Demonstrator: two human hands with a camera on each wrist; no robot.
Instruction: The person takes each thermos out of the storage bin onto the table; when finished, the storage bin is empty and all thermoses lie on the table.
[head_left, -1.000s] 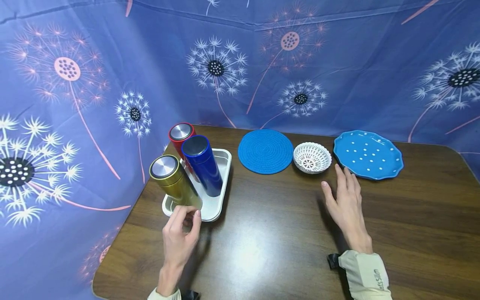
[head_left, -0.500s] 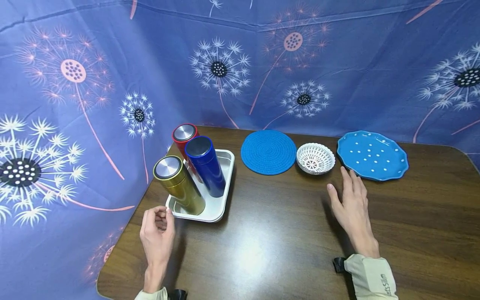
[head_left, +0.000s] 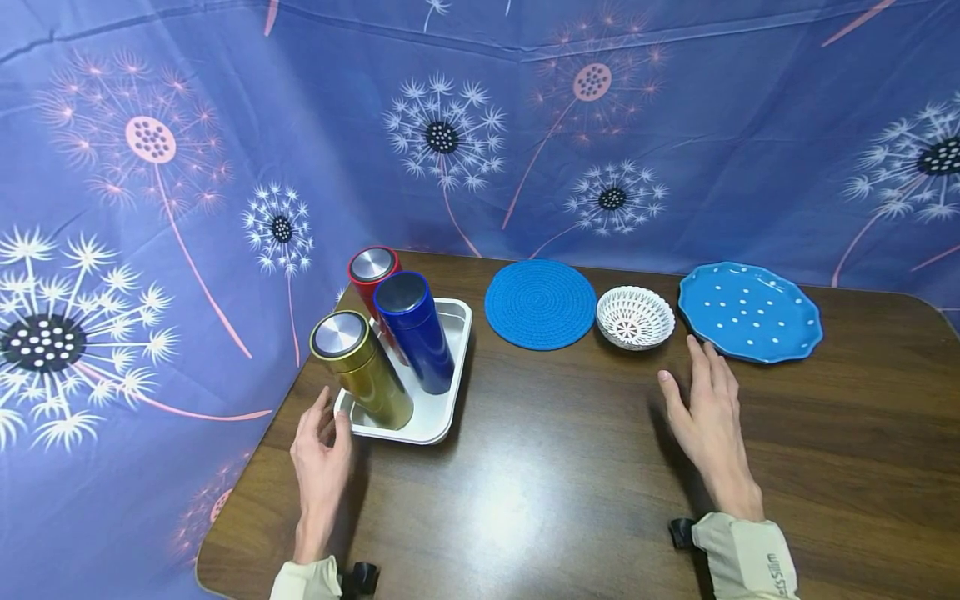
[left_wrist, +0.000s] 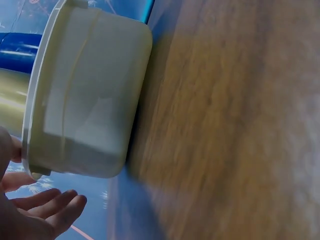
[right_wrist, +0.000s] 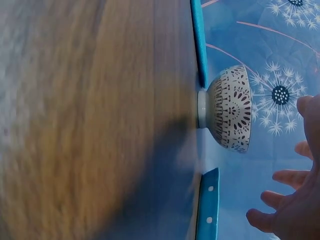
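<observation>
At the near left corner of the white tray [head_left: 422,428] is my left hand [head_left: 322,450], its fingers parted and loosely bent. In the left wrist view the thumb and forefinger lie close to the tray rim [left_wrist: 31,110]; whether they touch it is unclear. Inside the tray stand a gold bottle [head_left: 369,379], a blue bottle [head_left: 422,342] and a red bottle [head_left: 367,287], the red one partly hidden behind the others. My right hand [head_left: 708,421] hovers above the table with fingers spread, just short of the white patterned bowl [head_left: 636,318] and the blue dotted plate [head_left: 750,312].
A round blue woven mat [head_left: 540,304] lies at the back, left of the bowl. The brown wooden table [head_left: 555,467] has rounded corners. A blue dandelion-print cloth [head_left: 480,125] hangs behind it and along its left side.
My left hand has moved left from in front of the gold bottle to the tray's corner, and its pinched fingers have spread. The right hand stays in place; the view shifts slightly.
</observation>
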